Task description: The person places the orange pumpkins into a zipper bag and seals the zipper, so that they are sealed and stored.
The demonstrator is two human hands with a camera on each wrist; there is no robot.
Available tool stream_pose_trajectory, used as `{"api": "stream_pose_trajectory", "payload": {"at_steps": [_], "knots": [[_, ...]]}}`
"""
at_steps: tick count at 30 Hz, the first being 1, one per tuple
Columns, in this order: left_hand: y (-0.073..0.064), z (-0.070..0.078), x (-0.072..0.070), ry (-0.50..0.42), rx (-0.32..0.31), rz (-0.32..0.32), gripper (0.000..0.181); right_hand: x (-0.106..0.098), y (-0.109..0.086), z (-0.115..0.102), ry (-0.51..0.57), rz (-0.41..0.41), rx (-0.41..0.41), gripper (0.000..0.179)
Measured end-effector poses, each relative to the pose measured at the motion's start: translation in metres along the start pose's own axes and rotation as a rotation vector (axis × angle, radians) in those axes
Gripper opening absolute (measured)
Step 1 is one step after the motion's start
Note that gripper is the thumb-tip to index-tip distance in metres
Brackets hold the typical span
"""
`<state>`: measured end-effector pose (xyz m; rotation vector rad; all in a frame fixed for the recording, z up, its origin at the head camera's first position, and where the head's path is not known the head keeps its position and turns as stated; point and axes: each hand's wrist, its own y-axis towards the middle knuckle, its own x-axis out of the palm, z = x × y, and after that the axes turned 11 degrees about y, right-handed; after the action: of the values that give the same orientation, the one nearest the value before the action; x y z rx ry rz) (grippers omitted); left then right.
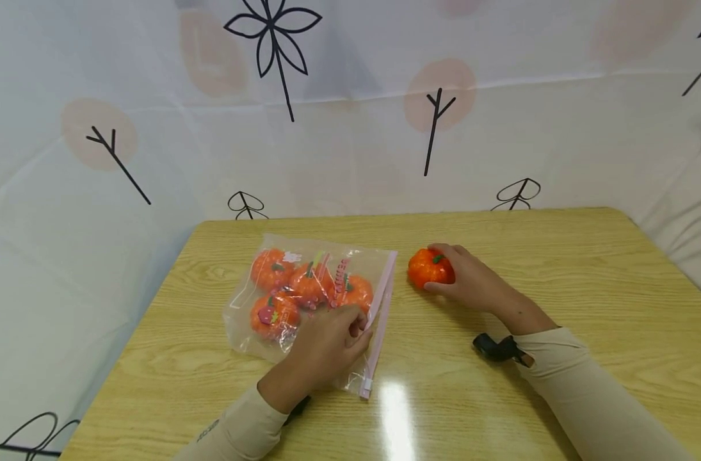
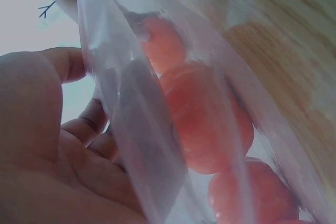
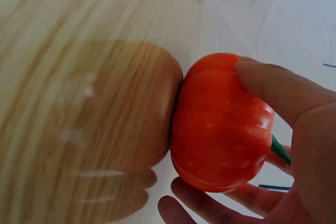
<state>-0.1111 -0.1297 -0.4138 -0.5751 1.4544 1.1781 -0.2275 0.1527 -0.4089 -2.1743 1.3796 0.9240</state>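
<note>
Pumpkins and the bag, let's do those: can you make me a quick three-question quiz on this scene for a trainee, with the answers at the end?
1. How many orange pumpkins show inside the clear bag in the head view?

2. True or false: the left hand touches the clear bag while the right hand grips the loose pumpkin.

3. Which colour is the stem of the loose pumpkin?
a) black
b) green
c) white

Key:
1. Four.
2. True.
3. b) green.
</note>
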Motion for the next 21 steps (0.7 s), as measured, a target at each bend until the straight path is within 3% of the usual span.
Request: {"api": "stream_pose_trajectory", "payload": {"at_steps": [7,14,21], "knots": [[0.000,0.000,-0.001,0.004,-0.009,-0.012,0.014,0.000,-0.003,-0.008,-0.005,-0.076,-0.064,0.077],[-0.001,0.000,0.000,0.005,-0.009,-0.017,0.015,0.002,-0.008,-0.018,0.094,-0.175,-0.132,0.075],[0.000,0.000,-0.001,0.009,-0.004,-0.008,0.015,0.006,-0.012,-0.027,0.138,-0.239,-0.149,0.073]]}}
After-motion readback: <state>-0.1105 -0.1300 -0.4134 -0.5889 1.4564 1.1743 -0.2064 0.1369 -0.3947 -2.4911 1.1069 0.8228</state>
